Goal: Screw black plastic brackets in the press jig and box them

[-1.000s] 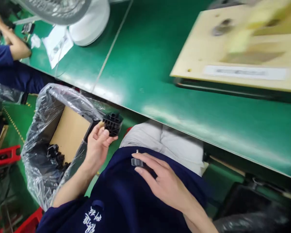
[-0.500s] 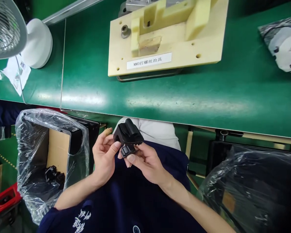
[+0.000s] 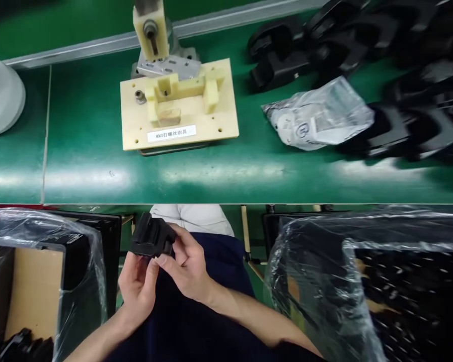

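Note:
A black moulded plastic part [image 3: 151,236] with a raised ridge on top is held over my lap, just below the table edge. My left hand [image 3: 138,286] grips it from below on the left, its thumb near the underside. On the right, my right hand [image 3: 189,266] pinches the same part, with thumb and fingers closed on its side and lower corner. Both thumbs nearly meet under the part. Its underside and some of my fingertips are hidden.
A cream fixture [image 3: 179,110] with a label stands on the green table [image 3: 211,176]. To its right lie a plastic bag [image 3: 317,118] and several black housings [image 3: 283,65]. Plastic-lined bins stand left [image 3: 98,261] and right [image 3: 317,261] of my lap, holding black parts.
My view has swung right and shows more of the table and the right bin. The black part has been turned in my hands, which have shifted their grip around it.

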The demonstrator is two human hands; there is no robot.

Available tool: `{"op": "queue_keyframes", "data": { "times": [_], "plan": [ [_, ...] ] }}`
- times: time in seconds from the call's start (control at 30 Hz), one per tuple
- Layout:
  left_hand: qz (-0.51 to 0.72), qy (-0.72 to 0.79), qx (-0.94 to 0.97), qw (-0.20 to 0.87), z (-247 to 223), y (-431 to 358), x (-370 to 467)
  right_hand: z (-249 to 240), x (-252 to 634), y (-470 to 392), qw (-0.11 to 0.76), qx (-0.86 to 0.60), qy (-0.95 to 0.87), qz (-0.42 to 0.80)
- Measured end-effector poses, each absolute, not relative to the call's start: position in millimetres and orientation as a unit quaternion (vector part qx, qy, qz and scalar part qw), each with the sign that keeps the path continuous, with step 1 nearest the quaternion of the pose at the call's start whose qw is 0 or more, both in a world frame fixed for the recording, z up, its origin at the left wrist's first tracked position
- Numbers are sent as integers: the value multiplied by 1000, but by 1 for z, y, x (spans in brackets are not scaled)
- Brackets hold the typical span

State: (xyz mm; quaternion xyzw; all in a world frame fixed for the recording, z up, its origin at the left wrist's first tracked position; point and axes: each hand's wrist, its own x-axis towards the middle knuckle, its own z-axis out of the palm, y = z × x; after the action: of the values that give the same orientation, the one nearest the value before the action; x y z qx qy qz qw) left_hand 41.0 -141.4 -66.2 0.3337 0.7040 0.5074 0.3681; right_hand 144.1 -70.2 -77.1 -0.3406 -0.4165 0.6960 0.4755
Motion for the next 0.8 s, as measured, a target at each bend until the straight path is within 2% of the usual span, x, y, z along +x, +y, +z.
{"op": "queue_keyframes", "data": {
  "times": [0.1,0.17,0.27,0.37,0.5,0.57,0.6,0.67,0.73,0.8],
  "plan": [
    [524,691,376,327,-61,-133,36,-69,166,-47,485,-385,-531,578],
    [556,655,414,300,-56,-123,30,-60,183,-28,444,-368,-661,480],
    [545,593,455,380,-51,-110,27,-48,198,-8,392,-314,-773,387],
    [516,572,443,459,-48,-103,37,-46,196,-6,416,-306,-735,440],
    [572,553,415,442,-47,-95,52,-61,192,-12,431,-378,-492,655],
    [584,551,409,434,-48,-91,53,-65,197,-2,436,-417,-375,704],
    [584,554,410,429,-49,-89,52,-65,200,9,459,-439,-351,688],
    [579,562,414,422,-52,-87,48,-59,204,41,552,-478,-385,565],
    [570,566,419,423,-56,-86,46,-50,203,84,644,-468,-501,340],
    [563,570,425,421,-58,-85,46,-42,196,127,631,-396,-647,165]
  ]
}}
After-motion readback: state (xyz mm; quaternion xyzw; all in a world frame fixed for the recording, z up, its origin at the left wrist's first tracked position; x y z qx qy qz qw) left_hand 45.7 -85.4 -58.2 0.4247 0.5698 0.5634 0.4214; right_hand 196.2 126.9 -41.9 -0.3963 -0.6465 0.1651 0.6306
